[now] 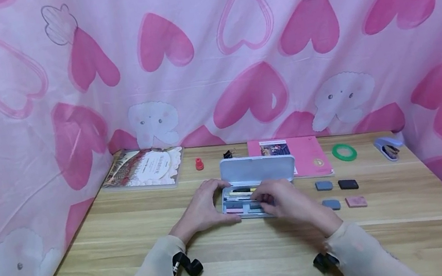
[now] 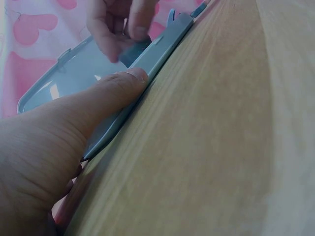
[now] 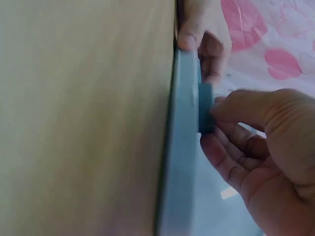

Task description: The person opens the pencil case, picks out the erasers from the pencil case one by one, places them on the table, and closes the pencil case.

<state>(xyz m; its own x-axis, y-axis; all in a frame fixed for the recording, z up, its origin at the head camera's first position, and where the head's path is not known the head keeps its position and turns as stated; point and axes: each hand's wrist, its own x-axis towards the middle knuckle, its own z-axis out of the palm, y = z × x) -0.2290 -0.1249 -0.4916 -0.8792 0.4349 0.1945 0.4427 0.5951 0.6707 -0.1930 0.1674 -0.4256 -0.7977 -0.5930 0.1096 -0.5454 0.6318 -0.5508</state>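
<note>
Pencil case (image 1: 256,186) open at table (image 1: 131,232) centre, lid upright. Left hand (image 1: 202,210) grips case's left end, thumb on front rim. Right hand (image 1: 278,199) pinches blue-grey eraser (image 3: 205,108) over tray. Best lowered flat into free slot, case held steady.

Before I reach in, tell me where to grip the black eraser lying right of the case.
Pinch the black eraser across its two long sides, coming straight down from above. It lies flat on the table with bare wood all round, apart from the grey eraser and the pink eraser, so fingers likely fit either side.
</note>
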